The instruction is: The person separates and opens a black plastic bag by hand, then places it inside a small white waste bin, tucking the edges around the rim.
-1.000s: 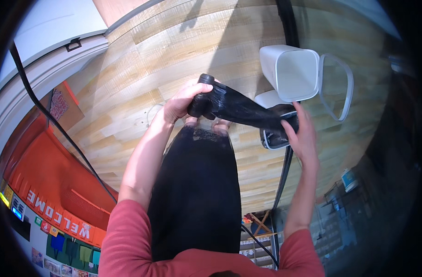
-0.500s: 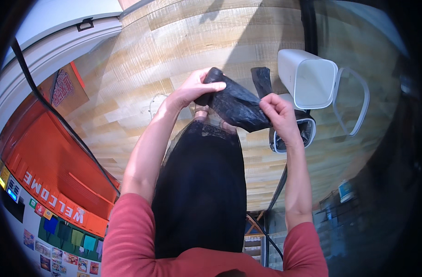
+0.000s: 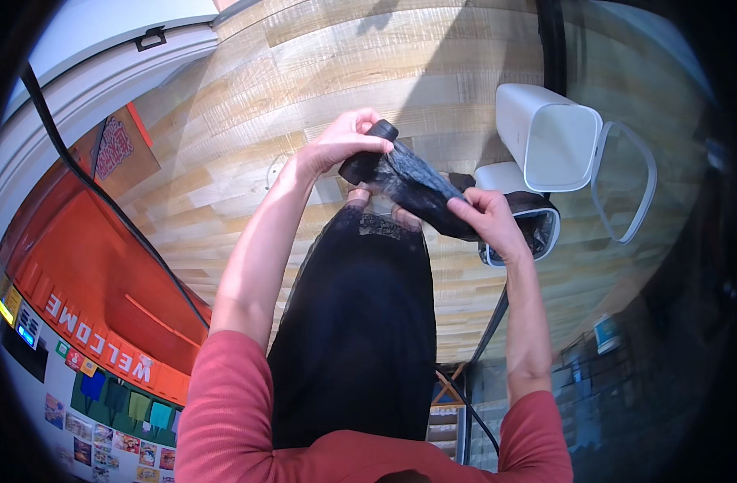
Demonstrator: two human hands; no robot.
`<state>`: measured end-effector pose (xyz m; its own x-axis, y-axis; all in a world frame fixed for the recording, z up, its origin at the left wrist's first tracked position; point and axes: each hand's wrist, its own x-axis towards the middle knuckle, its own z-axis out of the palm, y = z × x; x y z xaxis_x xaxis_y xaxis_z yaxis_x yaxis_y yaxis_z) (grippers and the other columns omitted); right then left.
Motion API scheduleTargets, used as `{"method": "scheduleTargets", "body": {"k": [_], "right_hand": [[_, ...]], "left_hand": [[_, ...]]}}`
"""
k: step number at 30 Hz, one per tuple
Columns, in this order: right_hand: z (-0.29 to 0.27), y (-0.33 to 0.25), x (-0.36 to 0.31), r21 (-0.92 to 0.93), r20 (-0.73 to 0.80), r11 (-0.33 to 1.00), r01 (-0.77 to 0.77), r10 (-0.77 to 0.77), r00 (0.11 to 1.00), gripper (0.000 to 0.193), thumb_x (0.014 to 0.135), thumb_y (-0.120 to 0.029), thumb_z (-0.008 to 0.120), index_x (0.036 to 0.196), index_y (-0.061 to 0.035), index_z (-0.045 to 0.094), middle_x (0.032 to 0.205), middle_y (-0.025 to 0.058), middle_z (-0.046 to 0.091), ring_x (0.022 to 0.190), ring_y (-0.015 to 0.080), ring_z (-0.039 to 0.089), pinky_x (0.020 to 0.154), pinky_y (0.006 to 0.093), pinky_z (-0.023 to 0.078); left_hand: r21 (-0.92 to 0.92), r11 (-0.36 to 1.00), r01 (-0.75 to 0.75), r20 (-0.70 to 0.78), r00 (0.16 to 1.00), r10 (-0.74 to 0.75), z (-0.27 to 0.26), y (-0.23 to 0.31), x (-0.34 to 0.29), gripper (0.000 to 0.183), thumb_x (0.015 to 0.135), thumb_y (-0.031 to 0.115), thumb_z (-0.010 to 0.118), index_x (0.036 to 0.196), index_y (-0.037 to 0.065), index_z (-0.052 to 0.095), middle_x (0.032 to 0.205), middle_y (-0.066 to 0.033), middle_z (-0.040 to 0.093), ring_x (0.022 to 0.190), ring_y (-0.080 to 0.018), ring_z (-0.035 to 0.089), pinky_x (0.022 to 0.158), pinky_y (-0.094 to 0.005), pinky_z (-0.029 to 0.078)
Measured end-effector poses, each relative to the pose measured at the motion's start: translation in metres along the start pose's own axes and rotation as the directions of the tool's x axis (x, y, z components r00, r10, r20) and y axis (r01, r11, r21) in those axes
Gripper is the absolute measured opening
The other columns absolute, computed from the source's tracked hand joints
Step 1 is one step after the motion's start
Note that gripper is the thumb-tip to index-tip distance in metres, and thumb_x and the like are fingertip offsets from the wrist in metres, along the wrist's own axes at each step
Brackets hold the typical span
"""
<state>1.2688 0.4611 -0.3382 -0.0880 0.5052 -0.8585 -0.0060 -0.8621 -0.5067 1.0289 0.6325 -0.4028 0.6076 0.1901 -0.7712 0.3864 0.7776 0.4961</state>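
Note:
My left hand (image 3: pixel 336 146) grips a roll of black trash bags (image 3: pixel 383 130), thumb on the near side. From the roll a black plastic trash bag (image 3: pixel 421 183) stretches slantwise, down and to the right. Its lower end is pinched between the thumb and fingers of my right hand (image 3: pixel 496 224). The bag is thin, creased and shiny where light strikes it. Just beyond my right hand, a small white-rimmed bin (image 3: pixel 557 233) has black plastic inside; my hand and the bag partly hide it.
On the right lies a white bin body (image 3: pixel 558 149) with its opening toward me, and a white rim frame (image 3: pixel 647 189) beside it. Wood-look floor (image 3: pixel 320 72) spreads ahead. An orange-red mat (image 3: pixel 103 258) is at the left, near a brown box (image 3: pixel 123 149). My feet stand below the bag.
My right hand has moved slightly down, and the stretched bag looks narrower and tauter. A dark plastic flap behind it has dropped lower. The view has shifted slightly.

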Motion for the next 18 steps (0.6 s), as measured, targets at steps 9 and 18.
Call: {"method": "scheduleTargets", "body": {"k": [9,18], "right_hand": [[0.018,0.002,0.010,0.025,0.090,1.000,-0.007,0.005,0.996,0.024,0.090,-0.019,0.063,0.088,0.0049,0.065,0.070,0.0001,0.062,0.063,0.0057,0.053,0.059,0.0244,0.046],[0.021,0.003,0.005,0.063,0.047,0.998,0.024,-0.027,0.999,0.038,0.100,-0.032,0.047,0.093,0.0009,0.065,0.076,-0.0041,0.059,0.069,0.0035,0.050,0.063,0.0224,0.044]], "left_hand": [[0.403,0.913,-0.062,-0.007,0.997,0.071,0.023,0.016,0.012,0.034,0.076,0.023,0.077,0.100,0.007,0.059,0.083,-0.0031,0.059,0.079,-0.0127,0.056,0.070,-0.0266,0.046],[0.545,0.836,-0.066,-0.171,0.967,0.188,0.054,0.037,0.016,0.048,0.075,0.044,0.075,0.080,-0.001,0.061,0.067,-0.0065,0.059,0.066,-0.0134,0.055,0.062,-0.0318,0.046]]}}
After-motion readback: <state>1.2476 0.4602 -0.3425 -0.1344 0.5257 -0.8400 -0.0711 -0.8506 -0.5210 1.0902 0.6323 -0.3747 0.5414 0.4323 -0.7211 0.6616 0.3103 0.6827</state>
